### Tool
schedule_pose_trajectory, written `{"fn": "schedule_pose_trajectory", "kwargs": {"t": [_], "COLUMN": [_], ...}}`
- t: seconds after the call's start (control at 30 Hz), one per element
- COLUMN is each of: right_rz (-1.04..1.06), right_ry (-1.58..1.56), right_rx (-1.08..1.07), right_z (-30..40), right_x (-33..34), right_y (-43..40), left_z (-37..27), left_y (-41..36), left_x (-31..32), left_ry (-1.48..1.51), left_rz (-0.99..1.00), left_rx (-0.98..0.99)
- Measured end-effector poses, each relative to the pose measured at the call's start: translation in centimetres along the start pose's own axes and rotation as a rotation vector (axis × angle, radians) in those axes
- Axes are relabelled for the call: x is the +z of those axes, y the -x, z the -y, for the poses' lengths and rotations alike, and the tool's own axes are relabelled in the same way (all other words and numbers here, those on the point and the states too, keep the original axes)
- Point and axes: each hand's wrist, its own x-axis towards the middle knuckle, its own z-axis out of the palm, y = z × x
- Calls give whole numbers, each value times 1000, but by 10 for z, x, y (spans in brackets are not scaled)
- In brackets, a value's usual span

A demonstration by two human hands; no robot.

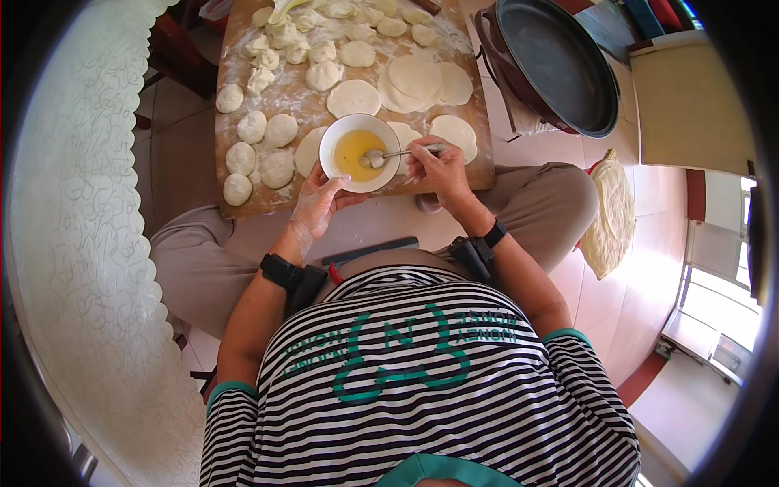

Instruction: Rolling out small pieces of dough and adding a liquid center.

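A white bowl (329,137) of yellow liquid, perhaps oil, is held in my left hand (316,201), thumb at its near rim. My right hand (441,167) grips the handle of a metal spoon (405,153), whose bowl end sits in the liquid. Both hands carry flour. Beneath and beyond lies a floured wooden board (481,137). Flat dough rounds (354,99) lie around the bowl, some partly hidden by it, and a few overlap (415,78) farther back. Dough balls (241,159) stand along the board's left side, with rougher dough lumps (284,35) at the back.
A large dark round pan (557,61) stands right of the board. Beyond my right knee is a pale cover or cloth-like item (610,213). A table with an embossed, scallop-edged white cloth (85,213) runs along the left. My knees flank the board's near corners.
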Motion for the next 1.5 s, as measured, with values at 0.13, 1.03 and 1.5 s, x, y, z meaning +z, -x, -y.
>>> {"fn": "schedule_pose_trajectory", "kwargs": {"t": [0.13, 1.03, 1.5], "right_rz": [12, -275, -254], "right_ry": [-29, -147, -278], "right_rx": [20, 93, 200], "right_z": [0, -25, -30], "right_x": [-2, -36, -28], "right_y": [1, -22, -43], "left_z": [-1, -23, -23], "left_y": [0, 2, 1], "left_x": [2, -35, -31], "left_ry": [4, 82, 108], "left_rz": [6, -107, -75], "left_rx": [-4, 108, 112]}}
